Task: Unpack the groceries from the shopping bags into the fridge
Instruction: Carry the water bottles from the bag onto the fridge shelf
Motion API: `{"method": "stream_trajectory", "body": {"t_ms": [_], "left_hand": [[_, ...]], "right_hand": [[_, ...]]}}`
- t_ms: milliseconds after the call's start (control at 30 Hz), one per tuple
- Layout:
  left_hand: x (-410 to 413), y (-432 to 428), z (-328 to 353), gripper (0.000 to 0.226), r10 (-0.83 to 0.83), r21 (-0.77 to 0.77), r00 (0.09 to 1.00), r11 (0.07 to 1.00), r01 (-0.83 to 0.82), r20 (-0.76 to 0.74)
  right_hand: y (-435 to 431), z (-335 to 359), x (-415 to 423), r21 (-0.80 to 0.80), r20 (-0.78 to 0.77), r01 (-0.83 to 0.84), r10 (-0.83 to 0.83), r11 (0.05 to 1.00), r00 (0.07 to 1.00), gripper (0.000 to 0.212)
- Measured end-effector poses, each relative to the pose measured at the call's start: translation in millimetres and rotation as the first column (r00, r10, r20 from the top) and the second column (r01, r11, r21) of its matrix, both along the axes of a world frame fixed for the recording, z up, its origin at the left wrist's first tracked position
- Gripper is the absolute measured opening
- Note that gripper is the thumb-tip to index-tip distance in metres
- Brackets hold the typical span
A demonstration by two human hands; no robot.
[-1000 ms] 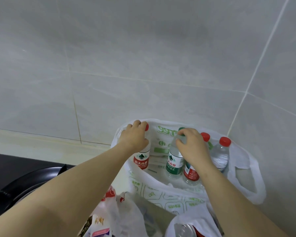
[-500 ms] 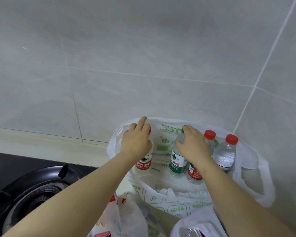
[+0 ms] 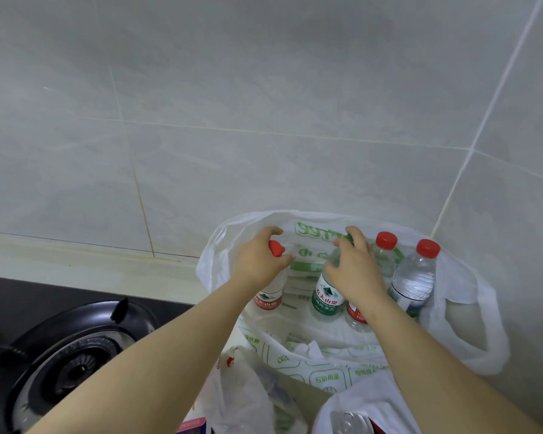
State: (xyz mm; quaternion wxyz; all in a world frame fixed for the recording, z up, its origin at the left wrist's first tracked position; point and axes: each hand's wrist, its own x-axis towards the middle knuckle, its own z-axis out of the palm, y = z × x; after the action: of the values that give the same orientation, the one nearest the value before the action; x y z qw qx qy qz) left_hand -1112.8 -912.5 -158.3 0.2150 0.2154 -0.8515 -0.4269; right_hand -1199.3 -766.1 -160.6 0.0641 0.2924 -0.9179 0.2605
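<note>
A white shopping bag [image 3: 470, 333] with green print stands open against the tiled wall, with several water bottles upright inside. My left hand [image 3: 259, 261] grips the neck of a red-capped, red-labelled bottle [image 3: 268, 300] at the bag's left. My right hand [image 3: 353, 270] curls round the top of a green-labelled bottle [image 3: 326, 297]; its cap is mostly hidden by my fingers. To the right stand a red-capped bottle [image 3: 386, 245] and a clear red-capped bottle [image 3: 416, 277].
A black gas hob with a burner [image 3: 72, 368] lies at the lower left. More plastic bags [image 3: 248, 399] with packets sit in front, and a can top [image 3: 347, 422] shows at the bottom edge. Tiled walls meet in a corner behind the bag.
Both hands have closed tighter round the bottle tops. The left bottle's red cap now shows between my left thumb and fingers. The view has shifted slightly.
</note>
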Motion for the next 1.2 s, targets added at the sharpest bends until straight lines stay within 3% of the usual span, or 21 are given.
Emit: {"method": "stream_trajectory", "body": {"t_ms": [100,267,367,467,633,767,1000,1100,1200], "left_hand": [[0,-4,-3,0.039,0.005,0.16,1.0,0.987,-0.007,0.009],[-2,-6,-13,0.027,-0.04,0.289,0.998,0.957,0.027,0.041],[-1,-4,-10,0.032,-0.051,0.296,0.996,0.955,0.029,0.067],[0,-3,-8,0.033,-0.098,0.285,0.992,0.956,0.072,0.078],[0,0,-6,0.034,-0.16,0.347,0.982,0.931,0.116,0.099],[2,-2,-7,0.039,-0.173,0.453,0.981,0.884,0.115,0.089],[8,5,-20,0.034,-0.056,0.367,0.996,0.93,0.026,0.07],[11,11,-20,0.032,0.008,0.393,1.0,0.92,-0.016,0.022],[17,14,-20,0.031,0.042,0.44,0.999,0.897,-0.032,-0.013]], "right_hand": [[-1,1,-1,-0.1,0.016,-0.018,0.02,0.995,1.0,0.049],[-2,-7,0,-0.425,0.295,0.029,0.108,0.905,0.949,0.02],[-6,-17,1,-0.425,0.384,0.075,0.105,0.902,0.917,0.02],[-5,-20,-1,-0.414,0.469,0.151,0.068,0.898,0.881,0.034],[5,-16,-4,-0.434,0.665,0.212,0.152,0.876,0.732,0.033],[5,-16,3,-0.423,0.684,0.202,0.165,0.884,0.71,0.04],[0,-18,17,-0.49,0.653,0.22,0.189,0.843,0.733,0.021],[-1,-17,24,-0.519,0.626,0.232,0.181,0.822,0.759,0.021],[3,-14,30,-0.559,0.666,0.303,0.2,0.772,0.719,0.022]]}}
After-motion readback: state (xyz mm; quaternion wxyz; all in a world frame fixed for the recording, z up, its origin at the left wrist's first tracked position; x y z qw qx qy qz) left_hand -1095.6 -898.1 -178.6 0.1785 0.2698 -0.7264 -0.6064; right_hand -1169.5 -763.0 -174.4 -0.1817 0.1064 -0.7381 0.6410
